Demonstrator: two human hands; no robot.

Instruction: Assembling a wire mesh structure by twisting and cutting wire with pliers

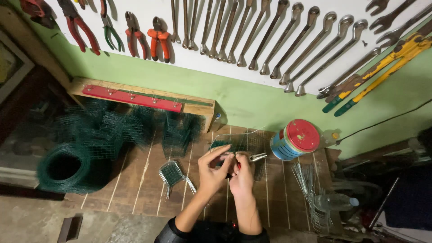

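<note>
- Pinching a small pair of pliers (pixel 258 156) at the fingers (pixel 237 167) of the right hand (pixel 241 177), red grip barely peeking out from the curl, pale metal nose jutting rightward just past the knuckles.
- Closing the fingers (pixel 221 153) of the left hand (pixel 212 171) on a thin wire at the edge of a mesh piece (pixel 234 143), thumb and forefinger pressed together; both hands touching over the middle of the wooden surface (pixel 144 180).
- Lying flat just behind the hands: that mesh piece, dark green, fine square grid, bare wire outlining its far edge.
- Counting one roll of green mesh (pixel 63 167) at the left, one small folded mesh form (pixel 171 173) just beside the left hand, several upright folded forms (pixel 135 126) crowding the back; exact number not readable.
- Counting one round tin (pixel 294 139) with red lid and blue side near the right, one bundle of straight cut wires (pixel 308 189), one clear plastic bottle (pixel 333 202) lying on them.
- Hanging on the white wall: roughly a dozen spanners (pixel 270 36), four or five pliers (pixel 135 31), two yellow-handled cutters (pixel 382 67).
</note>
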